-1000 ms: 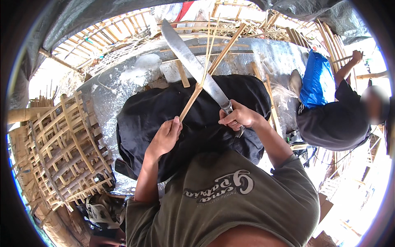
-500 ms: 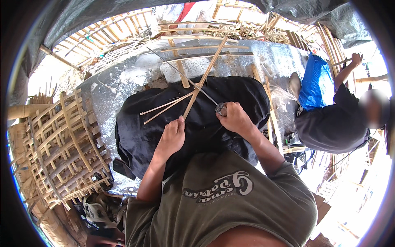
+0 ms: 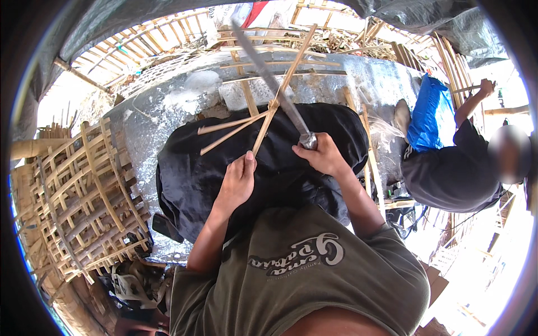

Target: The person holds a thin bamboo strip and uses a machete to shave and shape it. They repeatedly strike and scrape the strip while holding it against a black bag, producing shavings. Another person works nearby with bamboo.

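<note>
Right hand (image 3: 323, 154) partly hides knife (image 3: 269, 77); left hand (image 3: 238, 179) covers end of bamboo strip (image 3: 264, 131).

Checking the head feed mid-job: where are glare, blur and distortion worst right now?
Head view: the lower right is washed out to white; head view: the long grey metal knife looks slightly soft toward its tip, perhaps motion blur; head view: the tan woven bamboo panel bows with fisheye distortion; head view: folds in the black cloth bundle partly sink into darkness.
</note>
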Available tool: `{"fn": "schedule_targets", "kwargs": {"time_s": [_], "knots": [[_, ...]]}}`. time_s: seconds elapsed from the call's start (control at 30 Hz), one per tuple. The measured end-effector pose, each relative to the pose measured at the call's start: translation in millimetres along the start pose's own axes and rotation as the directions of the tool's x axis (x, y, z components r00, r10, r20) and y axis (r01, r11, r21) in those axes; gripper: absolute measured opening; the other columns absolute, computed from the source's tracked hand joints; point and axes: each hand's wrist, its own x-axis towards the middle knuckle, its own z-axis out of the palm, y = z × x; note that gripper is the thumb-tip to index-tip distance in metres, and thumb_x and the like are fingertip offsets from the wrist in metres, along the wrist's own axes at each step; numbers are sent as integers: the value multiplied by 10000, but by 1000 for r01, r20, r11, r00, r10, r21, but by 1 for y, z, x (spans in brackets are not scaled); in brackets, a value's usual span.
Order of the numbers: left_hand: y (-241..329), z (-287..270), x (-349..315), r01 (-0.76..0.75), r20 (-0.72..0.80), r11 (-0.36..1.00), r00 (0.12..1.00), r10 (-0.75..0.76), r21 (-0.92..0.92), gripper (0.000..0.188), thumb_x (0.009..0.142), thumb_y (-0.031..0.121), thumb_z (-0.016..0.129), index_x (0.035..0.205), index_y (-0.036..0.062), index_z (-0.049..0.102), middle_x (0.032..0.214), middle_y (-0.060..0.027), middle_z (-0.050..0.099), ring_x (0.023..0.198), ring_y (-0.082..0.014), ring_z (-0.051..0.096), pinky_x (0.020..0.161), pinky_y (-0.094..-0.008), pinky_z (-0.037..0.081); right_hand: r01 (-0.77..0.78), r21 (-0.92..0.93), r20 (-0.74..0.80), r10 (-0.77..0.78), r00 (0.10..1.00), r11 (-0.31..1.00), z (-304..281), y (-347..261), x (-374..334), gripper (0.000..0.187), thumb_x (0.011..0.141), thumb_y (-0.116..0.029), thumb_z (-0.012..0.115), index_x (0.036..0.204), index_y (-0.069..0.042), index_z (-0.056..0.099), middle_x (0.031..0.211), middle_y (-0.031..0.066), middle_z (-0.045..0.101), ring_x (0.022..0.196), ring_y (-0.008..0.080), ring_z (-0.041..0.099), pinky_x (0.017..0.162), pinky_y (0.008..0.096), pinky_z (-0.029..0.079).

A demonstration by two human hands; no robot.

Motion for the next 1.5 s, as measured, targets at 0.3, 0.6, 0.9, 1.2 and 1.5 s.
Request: {"fn": "schedule_targets", "kwargs": {"time_s": [0.3, 0.6, 0.9, 1.2, 1.5], "knots": [[12, -2, 0, 32, 15, 995, 999, -31, -97, 479, 1110, 301, 394, 793, -45, 489, 638, -171, 476, 568, -347, 453, 597, -419, 403, -243, 529, 253, 122, 960, 813, -39, -34, 1, 163, 875, -115, 752, 849, 9, 648, 536, -32, 436, 426, 69, 404, 406, 263, 292], [1, -5, -9, -15, 9, 998, 1000, 16, -58, 464, 1105, 289, 415, 818, -62, 514, 660, -204, 506, 601, -391, 491, 611, -420, 419, -391, 630, 452, 92, 887, 671, -50, -28, -2, 124, 847, -54, 699, 858, 43, 623, 521, -50, 370, 401, 42, 336, 390, 243, 245], [15, -11, -3, 36, 131, 998, 991, -28, -54, 475, 1107, 295, 405, 819, -68, 512, 657, -210, 503, 606, -401, 489, 620, -431, 419, -541, 548, 636, 102, 765, 637, -47, -26, 1, 121, 802, 24, 691, 859, 81, 600, 490, -25, 394, 353, 37, 325, 355, 231, 226], [19, -12, -3, -68, 100, 997, 992, 71, -29, 439, 1105, 273, 413, 845, -62, 527, 658, -206, 505, 614, -418, 495, 626, -448, 421, -619, 530, 713, 90, 696, 580, -51, -18, 2, 120, 803, 24, 673, 862, 106, 608, 486, -29, 401, 352, 34, 337, 351, 225, 217], [24, -8, -2, -133, 83, 991, 987, 134, -19, 421, 1103, 248, 413, 820, -45, 518, 660, -205, 512, 620, -425, 500, 619, -471, 407, -581, 622, 689, -13, 725, 525, -58, -11, 0, 130, 786, 52, 662, 878, 121, 600, 512, 4, 448, 358, 48, 377, 347, 221, 239]]}}
